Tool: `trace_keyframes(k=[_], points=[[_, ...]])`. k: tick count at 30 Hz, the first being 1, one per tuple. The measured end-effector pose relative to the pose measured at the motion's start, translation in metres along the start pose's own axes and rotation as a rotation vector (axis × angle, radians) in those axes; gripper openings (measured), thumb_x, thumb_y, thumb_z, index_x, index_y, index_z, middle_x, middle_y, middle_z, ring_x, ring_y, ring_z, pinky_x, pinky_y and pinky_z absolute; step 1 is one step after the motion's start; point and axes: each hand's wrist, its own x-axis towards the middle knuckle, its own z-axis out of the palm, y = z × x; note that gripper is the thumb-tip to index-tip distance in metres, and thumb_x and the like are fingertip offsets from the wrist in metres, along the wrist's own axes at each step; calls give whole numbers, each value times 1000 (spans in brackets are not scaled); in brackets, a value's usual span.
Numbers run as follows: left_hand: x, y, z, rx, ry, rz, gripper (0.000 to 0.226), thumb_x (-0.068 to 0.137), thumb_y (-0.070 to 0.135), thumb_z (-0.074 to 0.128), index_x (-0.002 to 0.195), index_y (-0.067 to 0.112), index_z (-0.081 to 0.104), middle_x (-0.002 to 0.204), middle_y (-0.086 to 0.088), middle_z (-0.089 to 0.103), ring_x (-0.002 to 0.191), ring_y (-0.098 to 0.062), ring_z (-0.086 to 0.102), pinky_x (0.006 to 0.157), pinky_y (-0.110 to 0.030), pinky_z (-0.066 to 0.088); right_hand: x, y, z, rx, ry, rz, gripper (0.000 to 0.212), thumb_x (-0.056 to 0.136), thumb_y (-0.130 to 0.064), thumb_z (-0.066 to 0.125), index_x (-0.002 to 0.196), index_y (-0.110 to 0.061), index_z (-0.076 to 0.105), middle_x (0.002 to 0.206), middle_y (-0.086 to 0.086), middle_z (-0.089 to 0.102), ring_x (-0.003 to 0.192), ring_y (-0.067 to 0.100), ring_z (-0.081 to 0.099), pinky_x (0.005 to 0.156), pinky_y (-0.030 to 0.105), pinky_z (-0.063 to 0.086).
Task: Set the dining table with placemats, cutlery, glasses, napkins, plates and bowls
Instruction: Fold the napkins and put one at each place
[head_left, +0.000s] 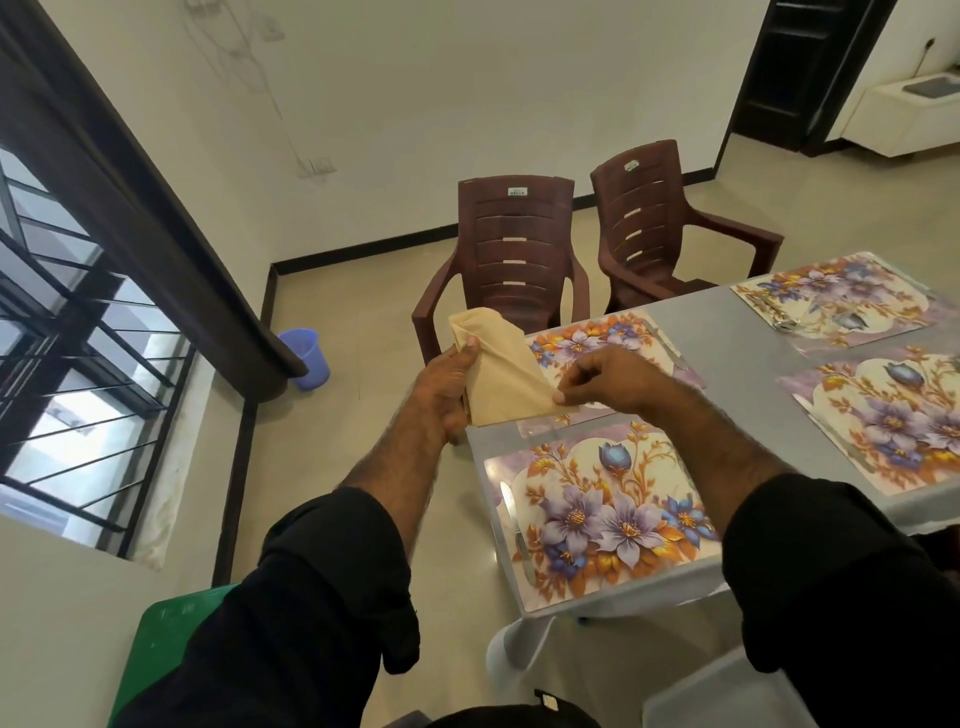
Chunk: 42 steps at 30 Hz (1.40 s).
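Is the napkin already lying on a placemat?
No, the napkin is held above the table edge, gripped by the left hand and pinched at a corner by the right hand.

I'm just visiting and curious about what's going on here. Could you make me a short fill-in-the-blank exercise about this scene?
1. Both hands hold a beige ____ above the table's corner.
2. The placemats are printed with ____.
3. Beyond the table stand ____ brown plastic chairs.
4. A blue ____ stands on the floor near the window.

Missing words: napkin; flowers; two; bucket

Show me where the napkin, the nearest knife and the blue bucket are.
napkin (501, 371): head view, middle of the folded cloth.
nearest knife (514, 522): head view, its blade on the near placemat.
blue bucket (307, 358): head view, its side wall.
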Motion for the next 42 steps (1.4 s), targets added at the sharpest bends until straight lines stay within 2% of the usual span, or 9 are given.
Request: trace_keyframes(k=[7,13,17,22,28,32,36,40,42], points=[[-12,-14,14,62,-65,0,52,96,50,72,139,24,61,133,-14,69,120,-39,68,100,-66,55,11,-17,24,31,68,-63,13,92,-30,80,95,-17,79,94,-6,70,90,15,62,69,24,48],[-16,-24,4,-25,-194,-22,18,107,30,61,122,24,67,123,-13,75,118,-39,69,106,-66,51,13,-3,26,301,139,93,14,98,-25,73,90,-14,76,107,5,72,106,29,63,98,47,53],[-12,-31,-4,-17,-229,-19,27,106,23,63,132,15,67,126,-16,75,119,-40,69,102,-61,55,9,7,29,485,147,179,22,100,-27,69,106,-6,73,112,9,72,111,33,64,101,51,53],[0,-34,-9,-21,-238,-50,26,105,17,64,129,8,69,121,-18,77,110,-37,72,94,-54,60,10,12,33,573,191,246,22,99,-26,71,106,-6,74,106,7,74,103,29,67,98,49,56],[25,-21,-8,-13,-327,-120,26,105,13,62,130,10,69,119,-16,77,105,-34,74,88,-52,61,6,6,39,655,317,327,10,96,-14,73,106,-15,76,99,3,70,93,22,59,74,35,48],[36,-3,5,19,-435,-114,23,106,9,60,127,7,68,117,-17,76,102,-33,72,97,-54,58,-5,-9,31,708,399,395,21,90,-12,79,111,-8,77,99,6,72,90,22,63,81,39,55],[41,12,33,81,-555,-101,29,105,7,60,133,5,66,128,-22,72,109,-37,70,101,-59,56,-21,-16,21,697,517,387,19,87,-14,82,103,-5,76,84,3,74,81,20,66,71,34,55],[33,19,76,115,-665,-99,14,105,4,59,112,7,71,94,-9,81,85,-25,75,81,-41,64,-44,-3,-8,813,712,258,9,88,-13,80,92,-11,73,88,7,74,80,23,68,76,38,57],[32,15,101,148,-676,-99,13,104,5,61,110,9,72,95,-9,81,87,-26,75,89,-45,62,-57,10,-24,790,762,276,9,86,-13,82,90,-11,74,84,4,75,75,18,68,78,37,58]])
